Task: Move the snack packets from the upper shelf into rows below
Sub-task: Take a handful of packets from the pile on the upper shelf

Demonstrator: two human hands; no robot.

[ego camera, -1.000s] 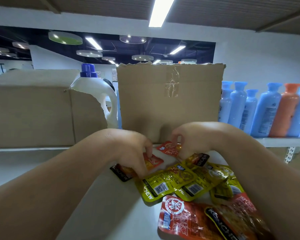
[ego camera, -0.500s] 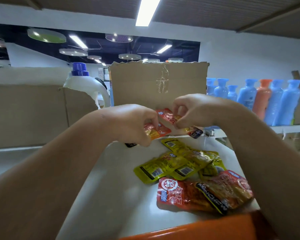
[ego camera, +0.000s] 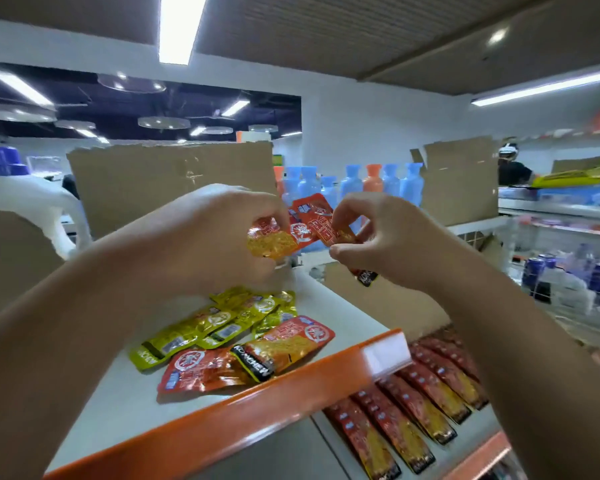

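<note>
Both hands are up in front of me, and each one pinches a snack packet. My left hand (ego camera: 219,237) curls its fingers round a red and gold packet (ego camera: 272,239). My right hand (ego camera: 378,237) pinches a red packet (ego camera: 312,220) between thumb and fingers. The two packets touch in the middle. The white writing on them is too blurry to read. A black end (ego camera: 366,277) hangs under my right thumb, with white letters that start "KON".

Under my left hand is the upper shelf (ego camera: 257,403), white with an orange front edge. Some yellow packets (ego camera: 201,327) lie there in a heap, and one shows "CHEW" on its black end. Just in front of them lie two red packets (ego camera: 205,372). One has a black band that says "KONCHEW". A white tag holder (ego camera: 387,351) sits on the orange edge, below my right hand. Lower down to the right are rows of red packets (ego camera: 413,403), each lapping over the next.

Far left of my grip stands a white jug (ego camera: 32,199) with a blue cap. A brown cardboard box (ego camera: 170,181) stands behind my left hand. Blue and orange bottles (ego camera: 371,181) stand behind my right hand, then a second box (ego camera: 461,181). A person (ego camera: 513,168) is far off on the right. Long lights shine on the ceiling.
</note>
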